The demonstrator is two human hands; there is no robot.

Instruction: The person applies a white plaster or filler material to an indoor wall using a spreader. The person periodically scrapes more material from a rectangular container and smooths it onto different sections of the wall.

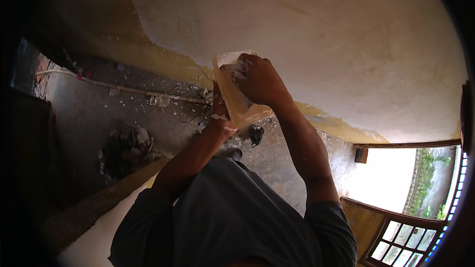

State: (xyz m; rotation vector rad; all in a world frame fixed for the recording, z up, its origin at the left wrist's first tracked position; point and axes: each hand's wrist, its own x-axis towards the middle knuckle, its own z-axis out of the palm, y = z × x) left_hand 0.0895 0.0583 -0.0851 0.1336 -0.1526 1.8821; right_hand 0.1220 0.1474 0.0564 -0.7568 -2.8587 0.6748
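Observation:
A translucent, yellowish plastic tub (pixel 257 114) with white paste smeared along its rim is held up in front of me, tilted. My left hand (pixel 220 113) grips it from the left and below, with part of the fingers hidden behind the tub's side. Over the tub's opening, my right hand (pixel 263 80) is closed, knuckles up and fingers reaching inside. White paste coats those fingertips. Whatever they hold, if anything, is hidden by the hand and the paste.
Ahead rises a wall (pixel 316 44), pale over a yellow lower band. A long pole (pixel 148 92) lies along its foot among white flakes. A dark heap (pixel 126 151) sits left, a black plastic bag (pixel 256 135) below the tub. A doorway (pixel 383 178) and paned window (pixel 405 242) are right.

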